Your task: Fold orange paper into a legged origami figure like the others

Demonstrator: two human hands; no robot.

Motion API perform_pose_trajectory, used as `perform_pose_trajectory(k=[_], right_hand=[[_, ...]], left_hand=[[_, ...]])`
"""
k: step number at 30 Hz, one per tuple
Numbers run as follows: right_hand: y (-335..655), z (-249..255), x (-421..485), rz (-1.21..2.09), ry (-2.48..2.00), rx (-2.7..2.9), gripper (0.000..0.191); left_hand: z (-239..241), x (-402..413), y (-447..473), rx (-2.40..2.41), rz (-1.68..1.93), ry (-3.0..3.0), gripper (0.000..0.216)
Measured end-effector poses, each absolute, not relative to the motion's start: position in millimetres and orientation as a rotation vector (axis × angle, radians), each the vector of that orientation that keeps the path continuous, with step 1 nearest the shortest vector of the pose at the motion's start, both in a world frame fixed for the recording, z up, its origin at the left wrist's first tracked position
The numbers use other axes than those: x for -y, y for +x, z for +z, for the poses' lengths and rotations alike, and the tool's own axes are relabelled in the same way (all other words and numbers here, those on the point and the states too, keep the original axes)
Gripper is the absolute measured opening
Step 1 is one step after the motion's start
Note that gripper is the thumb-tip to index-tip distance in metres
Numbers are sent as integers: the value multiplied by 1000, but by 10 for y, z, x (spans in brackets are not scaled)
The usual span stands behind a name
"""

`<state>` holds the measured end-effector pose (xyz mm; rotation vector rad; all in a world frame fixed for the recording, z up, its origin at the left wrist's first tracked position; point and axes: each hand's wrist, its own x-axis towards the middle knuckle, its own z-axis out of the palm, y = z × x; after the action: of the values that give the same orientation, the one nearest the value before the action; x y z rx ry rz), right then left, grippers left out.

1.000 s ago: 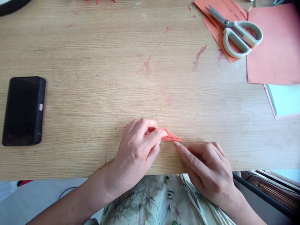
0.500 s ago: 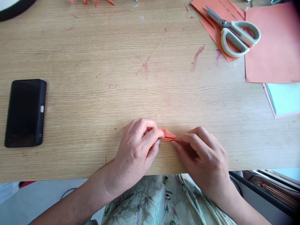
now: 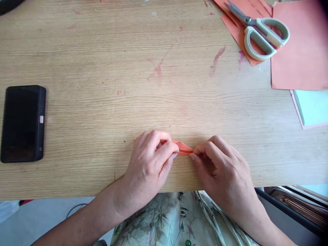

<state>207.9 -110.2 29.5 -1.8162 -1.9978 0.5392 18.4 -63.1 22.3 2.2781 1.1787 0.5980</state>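
Observation:
A small folded piece of orange paper lies on the wooden table near its front edge. My left hand is closed on its left part, fingers curled over it and hiding most of it. My right hand pinches the paper's pointed right tip between thumb and forefinger. Only a short stretch of the paper shows between the two hands.
A black phone lies at the left edge. Grey-handled scissors rest on orange paper strips at the back right, beside a larger orange sheet and a pale green sheet. Red stains mark the table's middle.
My right hand moved in from a pointing finger beside the paper's tip to a pinch on that tip. My left hand stayed put on the paper.

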Motion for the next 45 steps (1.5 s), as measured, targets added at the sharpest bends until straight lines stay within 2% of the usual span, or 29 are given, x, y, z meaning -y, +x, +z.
perform_pose_trajectory(k=[8,15,21,29,35,41,45], right_hand=[[2076,326,1076,535,-1908,2028,19],[2077,348,1068,512,-1925,2047,18],[2106,329,1110,483,-1876,2055,17],[2130,275,1166,399,-1798,2049,14],[2169,238,1186,384,-1704,2044,9],[2287,188,1267,222,-1368,2432,33],[2257,214,1284,185,-1339,2555,39]], left_hand=[[222,641,102,-1054,600,2473,16],[272,685,-85,-663,407,2976,35],[340,752,-119,-756,340,3139,37],[267,690,-151,-703,408,2988,40],[273,652,-168,-601,318,2928,43],[258,641,-206,-577,303,2936,43],[223,650,-207,-622,346,2928,41]])
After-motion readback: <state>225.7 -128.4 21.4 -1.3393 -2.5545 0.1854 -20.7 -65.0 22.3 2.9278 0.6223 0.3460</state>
